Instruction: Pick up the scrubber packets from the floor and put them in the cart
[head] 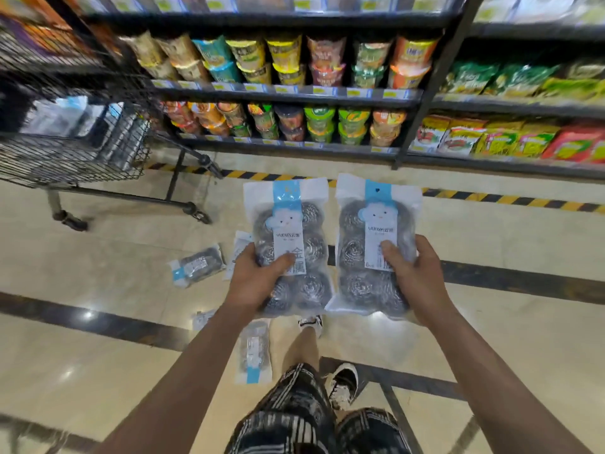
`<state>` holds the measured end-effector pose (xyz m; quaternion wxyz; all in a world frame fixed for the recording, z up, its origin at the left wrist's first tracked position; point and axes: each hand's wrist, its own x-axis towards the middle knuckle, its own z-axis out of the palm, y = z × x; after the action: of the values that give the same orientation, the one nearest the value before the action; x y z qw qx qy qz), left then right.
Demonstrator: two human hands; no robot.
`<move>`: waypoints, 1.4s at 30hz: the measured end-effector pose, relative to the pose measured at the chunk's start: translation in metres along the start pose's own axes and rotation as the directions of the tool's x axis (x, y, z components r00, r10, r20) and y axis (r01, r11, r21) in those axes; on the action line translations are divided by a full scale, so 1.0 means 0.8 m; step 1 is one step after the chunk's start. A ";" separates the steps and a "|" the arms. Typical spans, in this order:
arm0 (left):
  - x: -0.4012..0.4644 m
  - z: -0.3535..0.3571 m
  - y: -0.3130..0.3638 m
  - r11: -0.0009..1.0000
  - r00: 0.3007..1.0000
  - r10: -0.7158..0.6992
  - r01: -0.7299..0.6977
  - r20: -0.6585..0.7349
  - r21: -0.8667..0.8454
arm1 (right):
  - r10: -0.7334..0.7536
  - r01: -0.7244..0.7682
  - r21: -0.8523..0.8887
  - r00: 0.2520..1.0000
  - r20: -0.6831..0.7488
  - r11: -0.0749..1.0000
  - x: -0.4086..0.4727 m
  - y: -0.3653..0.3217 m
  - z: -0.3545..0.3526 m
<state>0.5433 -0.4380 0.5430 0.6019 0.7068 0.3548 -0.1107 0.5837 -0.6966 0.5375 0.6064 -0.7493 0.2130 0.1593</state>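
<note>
My left hand [255,280] grips a clear scrubber packet [288,224] of steel wool balls with a blue and white label, thumb on its front. My right hand [412,273] grips a second, matching packet [376,231] the same way. Both packets are held upright in front of me, above the floor. The black wire cart [82,152] stands at the left, with several packets [62,116] inside it. More packets lie on the floor: one [198,265] left of my left hand, one [254,352] by my feet, and two partly hidden by my left arm.
Shelves [294,93] of cup noodles and snack bags run across the back, fronted by a yellow and black floor stripe [491,198]. The cart's wheels [70,221] stand on the shiny tiled floor. My legs and shoes [343,385] are at the bottom middle.
</note>
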 end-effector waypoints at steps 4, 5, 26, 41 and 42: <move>-0.119 -0.049 0.068 0.995 0.995 0.095 -0.095 0.000 -0.019 | -0.105 0.104 -0.022 0.994 -0.038 0.994 -0.112 -0.088 -0.031; -0.143 -0.061 0.079 0.994 0.994 0.108 -0.108 0.003 -0.021 | -0.130 0.129 -0.032 0.991 -0.032 0.991 -0.137 -0.105 -0.035; -0.402 -0.425 -0.106 0.877 0.796 -0.105 -0.209 -0.596 -0.433 | -0.250 0.529 -0.189 0.647 0.720 0.827 -0.396 -0.183 0.330; -0.418 -0.734 -0.254 0.745 0.596 -0.392 -0.241 -0.701 -0.622 | -0.161 0.581 -0.137 0.432 0.887 0.802 -0.552 -0.159 0.708; -0.401 -0.756 -0.250 0.748 0.605 -0.387 -0.235 -0.696 -0.620 | -0.175 0.578 -0.130 0.442 0.880 0.806 -0.550 -0.166 0.732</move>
<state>0.0205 0.0107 0.7274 0.5825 0.4031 0.6300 0.3182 0.2858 -0.0464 0.7424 0.4779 -0.7174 -0.3189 0.3941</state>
